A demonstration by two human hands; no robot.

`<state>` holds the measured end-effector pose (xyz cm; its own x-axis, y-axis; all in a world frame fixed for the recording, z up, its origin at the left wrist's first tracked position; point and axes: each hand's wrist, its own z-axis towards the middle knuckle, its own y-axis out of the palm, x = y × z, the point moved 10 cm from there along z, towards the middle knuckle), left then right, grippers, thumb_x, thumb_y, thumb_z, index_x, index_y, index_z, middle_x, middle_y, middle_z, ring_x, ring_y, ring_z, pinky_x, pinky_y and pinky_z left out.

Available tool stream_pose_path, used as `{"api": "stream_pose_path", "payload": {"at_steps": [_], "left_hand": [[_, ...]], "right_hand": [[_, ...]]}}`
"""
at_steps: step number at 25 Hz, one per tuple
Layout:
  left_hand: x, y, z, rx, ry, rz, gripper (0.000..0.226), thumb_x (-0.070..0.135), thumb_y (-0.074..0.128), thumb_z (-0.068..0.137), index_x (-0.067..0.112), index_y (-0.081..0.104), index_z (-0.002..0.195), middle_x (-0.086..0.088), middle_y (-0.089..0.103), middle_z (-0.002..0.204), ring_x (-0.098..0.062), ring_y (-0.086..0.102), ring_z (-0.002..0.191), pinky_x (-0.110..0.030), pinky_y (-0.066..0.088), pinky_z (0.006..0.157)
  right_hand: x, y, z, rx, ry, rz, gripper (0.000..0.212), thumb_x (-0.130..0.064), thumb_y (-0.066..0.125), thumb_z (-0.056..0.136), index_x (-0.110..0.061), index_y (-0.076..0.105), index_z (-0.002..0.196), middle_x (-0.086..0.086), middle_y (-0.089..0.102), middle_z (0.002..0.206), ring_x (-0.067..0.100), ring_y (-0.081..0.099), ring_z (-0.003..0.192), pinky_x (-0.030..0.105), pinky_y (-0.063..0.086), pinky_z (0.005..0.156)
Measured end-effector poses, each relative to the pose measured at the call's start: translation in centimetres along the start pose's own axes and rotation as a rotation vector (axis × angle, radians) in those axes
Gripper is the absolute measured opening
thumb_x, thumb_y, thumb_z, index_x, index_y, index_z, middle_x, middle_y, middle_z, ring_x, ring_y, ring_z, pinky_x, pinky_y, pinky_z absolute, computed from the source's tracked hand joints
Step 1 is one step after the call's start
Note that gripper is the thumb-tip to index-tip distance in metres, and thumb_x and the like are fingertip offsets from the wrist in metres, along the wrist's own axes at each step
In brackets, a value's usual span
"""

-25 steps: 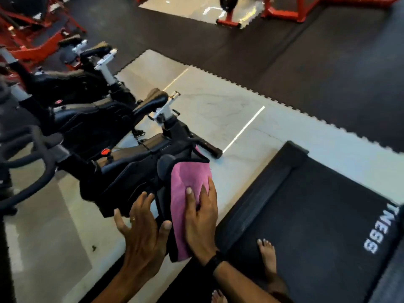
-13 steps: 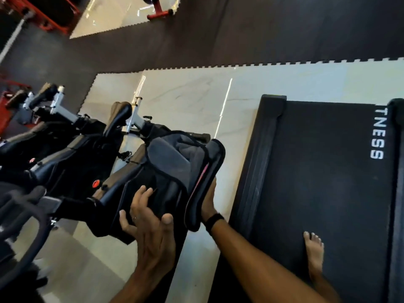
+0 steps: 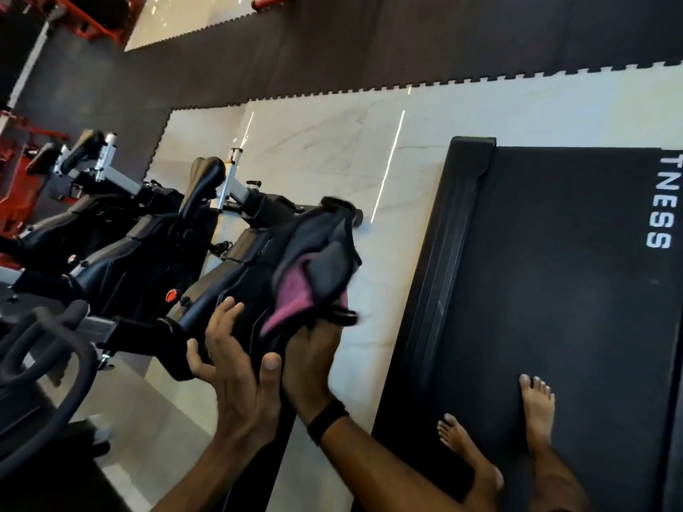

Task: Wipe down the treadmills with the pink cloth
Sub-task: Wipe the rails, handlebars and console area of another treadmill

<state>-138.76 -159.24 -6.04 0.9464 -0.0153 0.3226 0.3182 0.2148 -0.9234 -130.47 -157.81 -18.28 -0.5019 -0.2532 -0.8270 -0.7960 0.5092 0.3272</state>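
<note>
The pink cloth [image 3: 292, 301] is bunched against a black handrail part [image 3: 325, 249] of the treadmill, partly covered by it. My right hand [image 3: 310, 360] grips the cloth's lower end from below, with its fingertips hidden behind the cloth and the part. Just left of it, my left hand [image 3: 236, 360] touches the same black part with fingers spread and thumb raised. The treadmill belt [image 3: 554, 290] fills the right side, and both bare feet [image 3: 536, 412] stand on it.
Several black exercise bikes [image 3: 129, 230] stand close on the left, with a curved handlebar [image 3: 48, 349] at the lower left. Pale floor tiles [image 3: 332, 149] run between bikes and treadmill. Dark rubber mats [image 3: 369, 49] and red frames [image 3: 22, 179] lie beyond.
The cloth was spread flat under my right hand, then almost hidden behind the black part. It now shows bunched up, and my right hand has come round below it. The view has swung right.
</note>
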Motion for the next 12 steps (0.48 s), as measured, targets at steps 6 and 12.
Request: {"api": "stream_pose_path", "payload": {"at_steps": [6, 12], "left_hand": [[-0.3, -1.5, -0.4, 0.124, -0.010, -0.054, 0.088, 0.077, 0.016, 0.091, 0.006, 0.037, 0.138, -0.014, 0.043, 0.148, -0.016, 0.033, 0.144, -0.059, -0.002, 0.117], [-0.5, -3.9, -1.1, 0.302, -0.034, -0.154, 0.081, 0.072, 0.020, 0.093, 0.006, 0.040, 0.136, -0.012, 0.040, 0.150, -0.005, 0.032, 0.141, -0.055, -0.001, 0.117]], "right_hand": [[-3.9, 1.6, 2.7, -0.082, -0.139, -0.354, 0.079, -0.069, 0.045, 0.085, -0.026, 0.039, 0.151, -0.001, 0.047, 0.150, 0.019, 0.043, 0.139, 0.048, 0.038, 0.113], [-7.9, 2.9, 0.7, -0.231, -0.609, -0.619, 0.051, -0.029, 0.048, 0.097, -0.014, 0.050, 0.146, 0.012, 0.044, 0.153, 0.030, 0.034, 0.145, 0.057, 0.028, 0.118]]}}
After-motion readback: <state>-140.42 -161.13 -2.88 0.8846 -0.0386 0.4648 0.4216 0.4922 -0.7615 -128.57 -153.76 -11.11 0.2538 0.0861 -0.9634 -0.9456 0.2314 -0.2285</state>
